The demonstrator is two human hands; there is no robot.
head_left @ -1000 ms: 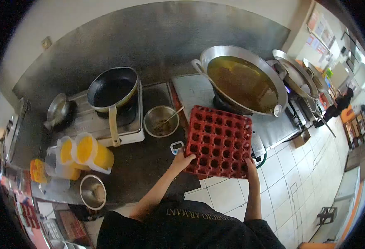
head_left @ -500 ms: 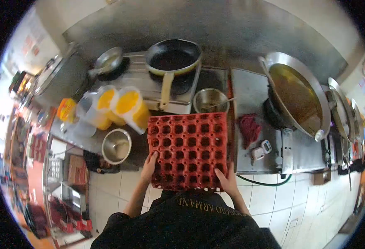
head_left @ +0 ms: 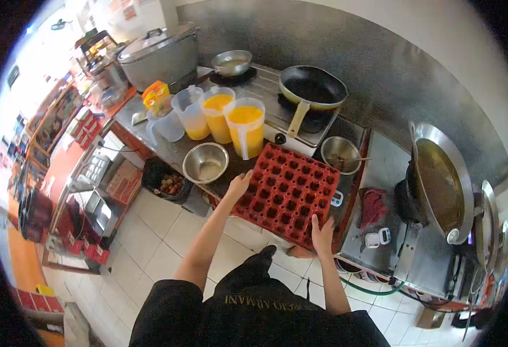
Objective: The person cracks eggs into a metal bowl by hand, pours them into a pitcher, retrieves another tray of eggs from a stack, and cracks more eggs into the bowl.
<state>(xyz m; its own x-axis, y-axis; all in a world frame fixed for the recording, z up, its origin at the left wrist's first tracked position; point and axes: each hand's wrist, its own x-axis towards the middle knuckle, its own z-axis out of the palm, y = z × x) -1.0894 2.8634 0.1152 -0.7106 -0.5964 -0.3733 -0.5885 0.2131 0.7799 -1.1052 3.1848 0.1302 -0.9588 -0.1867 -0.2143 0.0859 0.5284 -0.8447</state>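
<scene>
I see red egg tray point(head_left: 288, 195) between left hand point(head_left: 239, 185), at one edge, and right hand point(head_left: 323, 236), spread at other edge. Can't tell if either grips tray. Jug of yellow stuff point(head_left: 255, 134) beyond left hand.

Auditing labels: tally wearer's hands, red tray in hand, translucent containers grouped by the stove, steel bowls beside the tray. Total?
Hands: 2
Red tray: 1 (any stacked beneath can't be seen)
Translucent containers: 4
Steel bowls: 2
Total: 9
</scene>
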